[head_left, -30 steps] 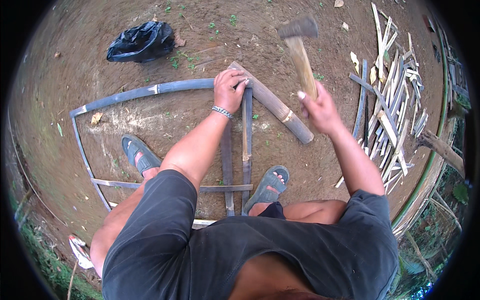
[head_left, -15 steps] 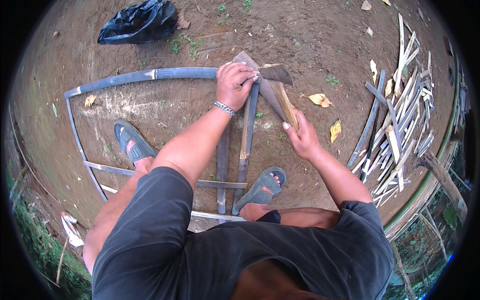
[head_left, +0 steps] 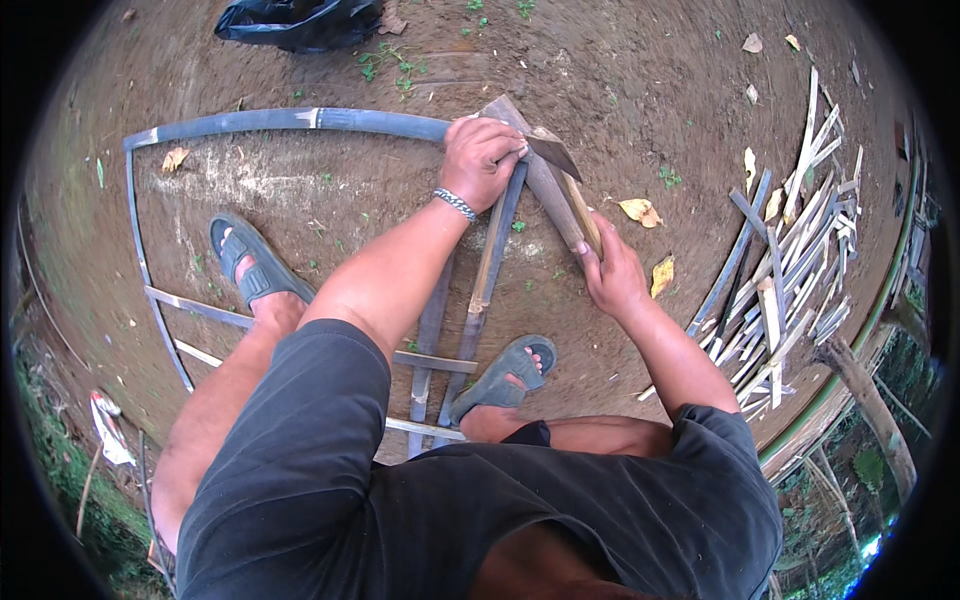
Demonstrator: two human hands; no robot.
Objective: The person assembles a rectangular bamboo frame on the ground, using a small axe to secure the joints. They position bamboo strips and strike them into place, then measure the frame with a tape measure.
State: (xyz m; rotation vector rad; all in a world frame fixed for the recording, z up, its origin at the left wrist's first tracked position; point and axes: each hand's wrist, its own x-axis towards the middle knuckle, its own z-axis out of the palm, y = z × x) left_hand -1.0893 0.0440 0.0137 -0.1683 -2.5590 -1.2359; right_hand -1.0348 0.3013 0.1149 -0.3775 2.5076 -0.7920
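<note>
Head view: the right hand [head_left: 614,272] is wrapped around the handle of a hatchet [head_left: 557,157], its blade just right of the left hand [head_left: 482,160], which clasps the corner of a bamboo frame [head_left: 385,122] beside a bamboo pole [head_left: 551,196].

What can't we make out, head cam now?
Top right corner of the bamboo frame, head view: under the left hand.
Butt of the hatchet, head view: inside the right hand.
Frame's near part, head view: behind the dark shirt.
Black bag, head view: cut by top edge.

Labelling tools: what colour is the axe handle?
The axe handle is light brown, seen in the head view.
</note>
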